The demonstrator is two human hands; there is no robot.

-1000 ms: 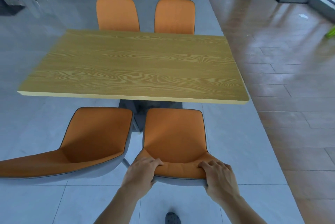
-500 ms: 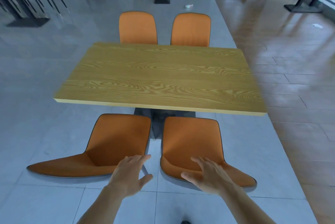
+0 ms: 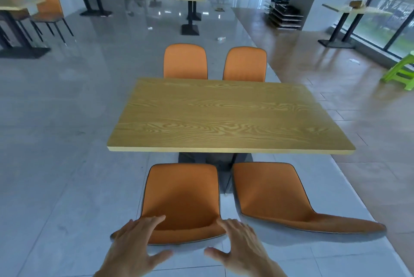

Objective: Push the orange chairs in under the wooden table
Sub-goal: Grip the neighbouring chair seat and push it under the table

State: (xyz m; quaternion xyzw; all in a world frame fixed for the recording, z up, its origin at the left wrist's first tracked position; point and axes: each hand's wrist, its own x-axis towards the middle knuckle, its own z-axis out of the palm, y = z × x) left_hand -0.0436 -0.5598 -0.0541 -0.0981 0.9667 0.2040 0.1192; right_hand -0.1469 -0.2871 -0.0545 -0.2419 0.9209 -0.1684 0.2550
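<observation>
My left hand (image 3: 136, 247) and right hand (image 3: 244, 245) hover spread, holding nothing, at the backrest of the near-left orange chair (image 3: 181, 200), which stands just short of the counter's (image 3: 224, 117) near edge. I'd grip its stiff backrest top; it looks light and should slide on the smooth floor.

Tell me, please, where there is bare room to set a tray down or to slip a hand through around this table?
The whole wooden table top is bare, edge to edge. A narrow gap runs between the near left chair and near right chair, down to the dark table base. It is tightest at the left chair's backrest, where the open left hand and right hand hover.
</observation>
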